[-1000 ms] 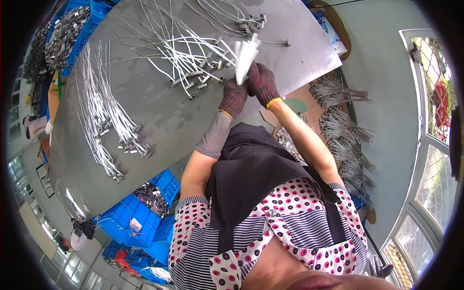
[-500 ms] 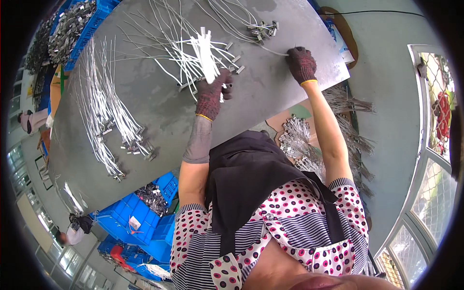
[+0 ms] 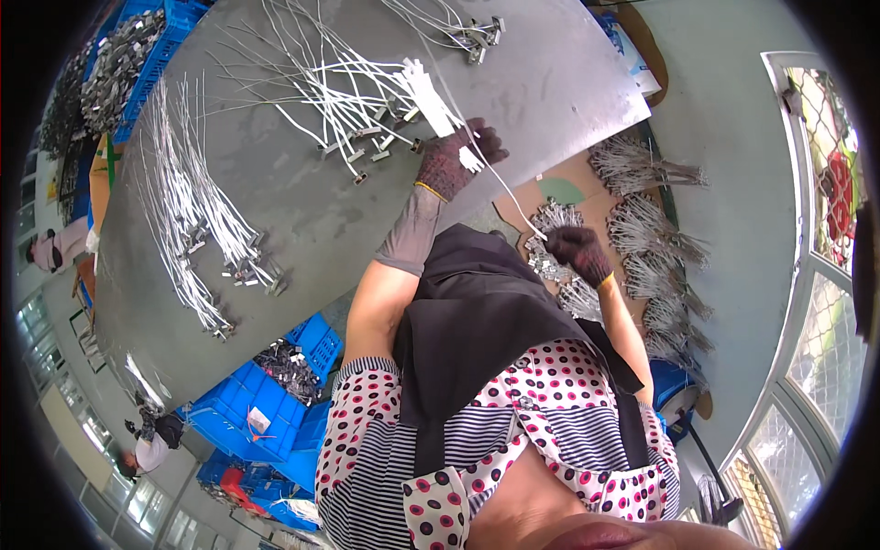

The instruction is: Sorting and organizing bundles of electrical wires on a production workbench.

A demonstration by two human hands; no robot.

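Observation:
My left hand (image 3: 458, 158), in a dark red-black knitted glove, is over the table near its front edge. It is closed on a bundle of flat white strips (image 3: 429, 99), whose ends stick out on both sides of the glove. My right hand (image 3: 579, 254), gloved likewise, is beyond the table edge and closed on the end of a thin white wire (image 3: 511, 195). The wire runs from the far table across my left hand's fingers. White wires with small metal connectors (image 3: 353, 101) lie spread to the left of my left hand.
More wires with connectors (image 3: 206, 225) lie in bundles on the left of the grey metal table (image 3: 302, 215). Another group of connectors (image 3: 478, 38) is at the far side. Wire bundles (image 3: 655, 234) lie below on the right. Blue crates (image 3: 243, 412) stand at lower left; people are far left.
My right hand has drawn the wire toward me, off the table's edge. My left hand has moved right with the white strips, away from the spread wires.

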